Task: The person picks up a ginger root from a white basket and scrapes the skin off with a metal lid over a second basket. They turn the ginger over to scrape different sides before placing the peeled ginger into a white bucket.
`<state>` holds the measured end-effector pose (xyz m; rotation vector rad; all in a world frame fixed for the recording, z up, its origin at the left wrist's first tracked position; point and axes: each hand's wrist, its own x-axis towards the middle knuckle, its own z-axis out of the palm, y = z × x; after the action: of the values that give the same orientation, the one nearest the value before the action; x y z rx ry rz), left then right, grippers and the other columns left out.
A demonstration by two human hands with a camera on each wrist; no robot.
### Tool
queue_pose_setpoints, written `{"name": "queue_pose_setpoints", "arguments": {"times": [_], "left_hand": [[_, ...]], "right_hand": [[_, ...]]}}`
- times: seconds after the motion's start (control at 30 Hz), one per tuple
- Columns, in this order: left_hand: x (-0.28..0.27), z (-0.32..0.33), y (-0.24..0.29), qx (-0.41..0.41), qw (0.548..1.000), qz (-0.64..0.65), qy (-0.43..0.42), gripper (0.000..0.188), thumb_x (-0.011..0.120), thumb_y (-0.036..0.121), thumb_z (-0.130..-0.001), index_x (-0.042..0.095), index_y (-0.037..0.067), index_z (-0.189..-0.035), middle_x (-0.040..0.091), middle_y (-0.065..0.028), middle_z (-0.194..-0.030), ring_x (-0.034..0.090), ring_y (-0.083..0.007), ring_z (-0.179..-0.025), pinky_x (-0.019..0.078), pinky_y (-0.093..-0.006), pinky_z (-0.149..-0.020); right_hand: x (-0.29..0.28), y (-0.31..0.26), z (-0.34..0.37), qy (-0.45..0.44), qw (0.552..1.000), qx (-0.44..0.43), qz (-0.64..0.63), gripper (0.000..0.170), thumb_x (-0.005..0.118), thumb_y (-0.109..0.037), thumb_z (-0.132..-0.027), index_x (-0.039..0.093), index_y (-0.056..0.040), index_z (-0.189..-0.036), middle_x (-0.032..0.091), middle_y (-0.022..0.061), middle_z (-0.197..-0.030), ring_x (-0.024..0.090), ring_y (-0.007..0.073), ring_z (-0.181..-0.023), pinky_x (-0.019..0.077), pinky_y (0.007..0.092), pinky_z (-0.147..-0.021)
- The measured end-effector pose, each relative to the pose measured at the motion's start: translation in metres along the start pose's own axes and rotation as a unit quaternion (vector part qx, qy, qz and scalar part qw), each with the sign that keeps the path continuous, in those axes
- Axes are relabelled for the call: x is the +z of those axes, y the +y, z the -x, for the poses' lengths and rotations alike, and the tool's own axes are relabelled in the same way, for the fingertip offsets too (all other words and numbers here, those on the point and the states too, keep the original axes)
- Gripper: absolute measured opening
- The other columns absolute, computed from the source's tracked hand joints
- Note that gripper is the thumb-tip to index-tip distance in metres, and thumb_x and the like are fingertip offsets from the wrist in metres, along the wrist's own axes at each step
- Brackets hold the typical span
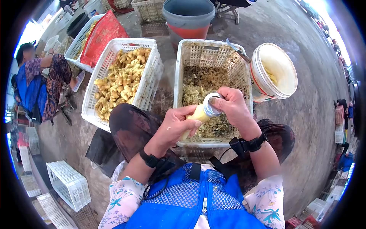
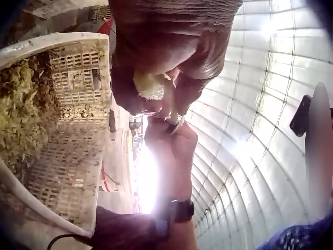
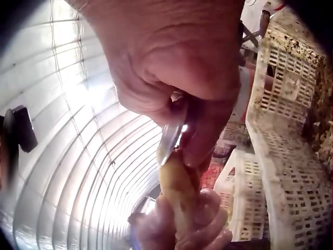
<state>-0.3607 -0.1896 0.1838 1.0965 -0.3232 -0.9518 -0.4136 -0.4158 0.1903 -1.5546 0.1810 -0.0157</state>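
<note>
In the head view my left hand (image 1: 176, 124) holds a peeled, pale yellow piece of ginger (image 1: 199, 114) between thumb and fingers. My right hand (image 1: 235, 107) pinches a shiny metal ring (image 1: 207, 104), its edge against the ginger's upper end. The right wrist view shows the ring (image 3: 171, 136) edge-on, meeting the ginger (image 3: 178, 186). From the left wrist, only a pale end of the ginger (image 2: 150, 86) shows; the fingers hide the rest. Below both hands stands a white crate (image 1: 213, 144) with damp peelings (image 1: 198, 82) in it.
Left of it, a white crate (image 1: 152, 76) holds a heap of ginger (image 1: 124, 78). A knife (image 1: 239, 51) lies at the peelings crate's far right corner, beside a white bucket (image 1: 263, 82). A grey and red tub (image 1: 188, 23) stands behind. Another person (image 1: 34, 82) sits at the left.
</note>
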Motion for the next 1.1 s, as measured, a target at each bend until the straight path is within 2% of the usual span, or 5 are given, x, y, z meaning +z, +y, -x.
{"name": "queue_pose_setpoints", "arguments": {"times": [0.27,0.53,0.7,0.83,1.1], "left_hand": [[0.003,0.003,0.004,-0.038,0.999,-0.017,-0.015,0.053,0.065,-0.004,-0.083,0.059,-0.006,-0.136,0.069,-0.0066,-0.094,0.061,-0.0088,-0.066,0.049,-0.0225,-0.058],[0.0,-0.01,-0.013,-0.021,0.999,0.01,0.035,0.051,0.059,-0.007,-0.085,0.056,-0.005,-0.136,0.064,-0.0065,-0.095,0.061,-0.0109,-0.069,0.0508,-0.025,-0.06],[-0.005,-0.007,-0.011,-0.051,0.994,0.099,0.012,0.047,0.062,-0.002,-0.088,0.055,-0.005,-0.135,0.063,-0.0072,-0.09,0.059,-0.0118,-0.066,0.0496,-0.0252,-0.058],[-0.006,-0.007,-0.001,-0.077,0.966,0.248,0.013,0.039,0.063,0.004,-0.09,0.053,-0.004,-0.127,0.06,-0.0062,-0.085,0.056,-0.0114,-0.064,0.0461,-0.0254,-0.055],[-0.001,-0.003,0.002,-0.103,0.97,0.213,-0.045,0.033,0.061,0.004,-0.09,0.053,-0.002,-0.122,0.052,-0.0011,-0.078,0.048,-0.0079,-0.061,0.0391,-0.0245,-0.053]], "right_hand": [[0.0,-0.029,0.006,0.105,0.989,0.055,-0.087,0.014,0.066,-0.008,-0.094,0.065,0.003,-0.085,0.069,0.0092,-0.083,0.067,0.0127,-0.067,0.0582,0.028,-0.057],[0.028,-0.005,0.002,0.05,0.939,-0.2,0.275,0.015,0.073,-0.005,-0.087,0.069,0.0004,-0.1,0.067,0.0081,-0.079,0.064,0.0134,-0.074,0.0507,0.0336,-0.067],[-0.005,-0.004,-0.016,0.158,0.925,-0.065,0.339,0.011,0.067,-0.007,-0.092,0.061,-0.0014,-0.084,0.058,0.0006,-0.07,0.052,0.0084,-0.065,0.0452,0.0293,-0.06],[-0.019,0.0,-0.014,0.116,0.987,-0.025,0.111,0.012,0.065,-0.009,-0.096,0.064,-0.0022,-0.086,0.07,-0.0006,-0.085,0.062,0.0061,-0.079,0.0501,0.025,-0.068],[0.018,-0.016,-0.006,0.073,0.962,-0.102,0.242,0.014,0.069,-0.005,-0.092,0.06,0.0002,-0.083,0.063,0.0019,-0.076,0.061,0.0089,-0.076,0.0508,0.0288,-0.066]]}}
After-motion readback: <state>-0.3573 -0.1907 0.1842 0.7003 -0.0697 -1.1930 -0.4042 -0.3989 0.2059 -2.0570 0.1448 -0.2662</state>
